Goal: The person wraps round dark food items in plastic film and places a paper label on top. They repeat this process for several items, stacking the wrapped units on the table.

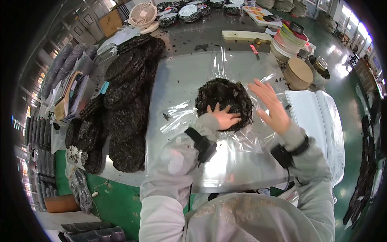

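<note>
A round dark cake of dried seaweed-like sheets [222,90] lies on clear plastic film [242,140] spread over the metal worktop [178,69]. My left hand [225,118] rests flat on the cake's near part, fingers spread. To the right of the cake, my right hand [270,107] is raised, its fingers apart and nothing in it. Left of the worktop, large stacks of the same dark round sheets [128,121] lie heaped. Beneath the cake, part of the film is hidden.
Wrapped round packs [189,13] and a fan [143,15] stand at the far side. Stacked coloured tape rolls [287,44], a brown round box [297,74] and a white-blue film roll [329,127] line the right. A pink-handled knife [254,50] lies behind the cake.
</note>
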`<state>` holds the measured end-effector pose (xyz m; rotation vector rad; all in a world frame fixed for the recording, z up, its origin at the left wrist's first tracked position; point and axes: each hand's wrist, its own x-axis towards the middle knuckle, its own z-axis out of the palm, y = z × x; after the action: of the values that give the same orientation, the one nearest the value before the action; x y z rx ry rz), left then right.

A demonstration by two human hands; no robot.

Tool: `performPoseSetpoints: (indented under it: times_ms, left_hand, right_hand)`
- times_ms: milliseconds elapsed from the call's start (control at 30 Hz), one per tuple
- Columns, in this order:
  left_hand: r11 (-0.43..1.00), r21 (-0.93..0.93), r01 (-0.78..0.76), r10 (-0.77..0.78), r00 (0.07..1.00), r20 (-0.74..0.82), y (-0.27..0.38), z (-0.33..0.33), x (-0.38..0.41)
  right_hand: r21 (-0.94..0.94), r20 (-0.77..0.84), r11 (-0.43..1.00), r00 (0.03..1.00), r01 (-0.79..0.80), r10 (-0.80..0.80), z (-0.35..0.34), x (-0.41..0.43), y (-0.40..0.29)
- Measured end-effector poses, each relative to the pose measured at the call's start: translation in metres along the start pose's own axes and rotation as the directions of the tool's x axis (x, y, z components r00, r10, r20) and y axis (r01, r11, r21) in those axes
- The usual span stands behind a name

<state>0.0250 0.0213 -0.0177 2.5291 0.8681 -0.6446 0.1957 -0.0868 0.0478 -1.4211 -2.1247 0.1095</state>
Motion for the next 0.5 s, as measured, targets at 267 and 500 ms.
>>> performPoseSetpoints:
  times_ms: [267, 500]
  left_hand:
    - [0.999, 0.032, -0.042, 0.041, 0.999, 0.013, 0.004, -0.004, 0.012]
    - [0.999, 0.007, -0.048, 0.048, 0.994, -0.101, -0.001, -0.008, -0.005]
  right_hand:
    - [-0.200, 0.051, 0.979, 0.998, -0.029, 0.040, 0.010, -0.088, -0.029]
    - [0.632, 0.487, 0.755, 0.848, -0.176, -0.211, -0.012, -0.083, -0.111]
